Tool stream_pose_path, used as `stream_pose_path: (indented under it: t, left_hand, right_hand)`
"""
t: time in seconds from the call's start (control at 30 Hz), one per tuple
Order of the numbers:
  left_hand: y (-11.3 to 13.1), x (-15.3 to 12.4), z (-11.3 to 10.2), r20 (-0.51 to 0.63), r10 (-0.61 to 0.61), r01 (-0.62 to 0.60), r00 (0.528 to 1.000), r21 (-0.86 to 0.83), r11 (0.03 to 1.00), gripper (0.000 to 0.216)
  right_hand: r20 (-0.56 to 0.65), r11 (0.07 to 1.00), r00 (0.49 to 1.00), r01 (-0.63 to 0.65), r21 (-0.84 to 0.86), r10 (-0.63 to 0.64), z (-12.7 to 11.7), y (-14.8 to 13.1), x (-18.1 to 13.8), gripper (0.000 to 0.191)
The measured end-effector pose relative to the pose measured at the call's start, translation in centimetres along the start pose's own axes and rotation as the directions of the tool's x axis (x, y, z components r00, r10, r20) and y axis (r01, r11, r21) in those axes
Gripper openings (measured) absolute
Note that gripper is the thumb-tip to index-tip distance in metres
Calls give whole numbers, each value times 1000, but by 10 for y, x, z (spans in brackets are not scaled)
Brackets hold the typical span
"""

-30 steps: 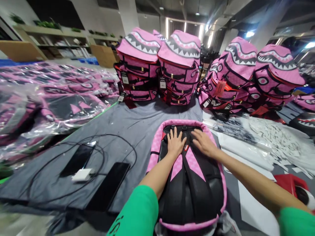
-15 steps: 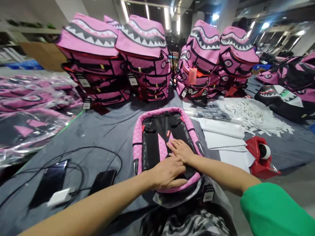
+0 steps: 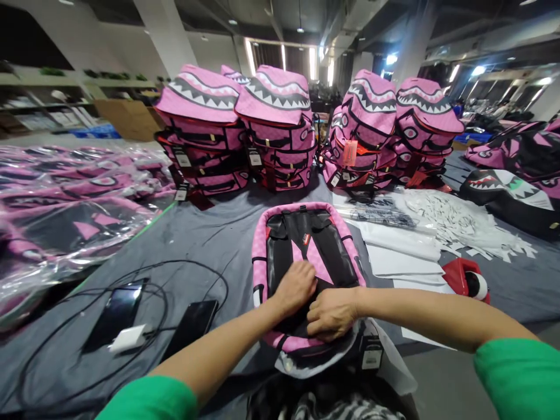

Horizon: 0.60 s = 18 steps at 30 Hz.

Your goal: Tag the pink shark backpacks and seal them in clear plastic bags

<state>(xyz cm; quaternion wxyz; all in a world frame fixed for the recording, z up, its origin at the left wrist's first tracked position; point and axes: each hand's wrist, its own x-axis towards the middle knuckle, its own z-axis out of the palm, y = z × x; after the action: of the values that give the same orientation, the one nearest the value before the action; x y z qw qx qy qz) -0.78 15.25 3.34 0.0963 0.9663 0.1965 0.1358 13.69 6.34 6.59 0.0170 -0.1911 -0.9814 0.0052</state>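
Head view: backpack (image 3: 322,270) flat on counter (image 3: 199,233), straps (image 3: 335,254) up, long axis running near to far. Left hand (image 3: 296,287) on backpack's middle; right hand (image 3: 333,312) closer to backpack's near end. Both curled; whether gripping straps, can't tell.

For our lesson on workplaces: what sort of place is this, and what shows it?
Probably a bag workshop or packing room: pink bags stand stacked on the table, wrapped bags lie at left, and a tape dispenser sits at right.
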Motion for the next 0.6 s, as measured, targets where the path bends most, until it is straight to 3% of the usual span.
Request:
stream_pose_path:
  t: [0.13,0.23,0.33,0.43,0.5,0.6]
  left_hand:
    - [-26,4,-7,-10,-249,248,969,124,961,59]
    - [-36,1,5,13,-322,319,947,113,941,64]
    - [-41,2,11,-4,-324,323,946,102,941,64]
    - [-37,3,9,9,-334,331,942,118,936,65]
    - [-25,-3,8,31,-336,329,941,136,934,67]
    - [1,-28,16,53,-327,315,944,156,936,68]
  right_hand:
    - [73,989,993,86,121,-95,17,7,7,24]
    - [25,986,997,73,150,-78,46,20,8,21]
    - [-29,994,999,-15,112,18,68,31,7,12]
    - [-44,990,989,-138,16,139,70,28,8,10]
    - [-102,961,960,-268,-66,261,62,18,9,11]
    - [-299,892,875,-433,-130,382,41,0,7,18]
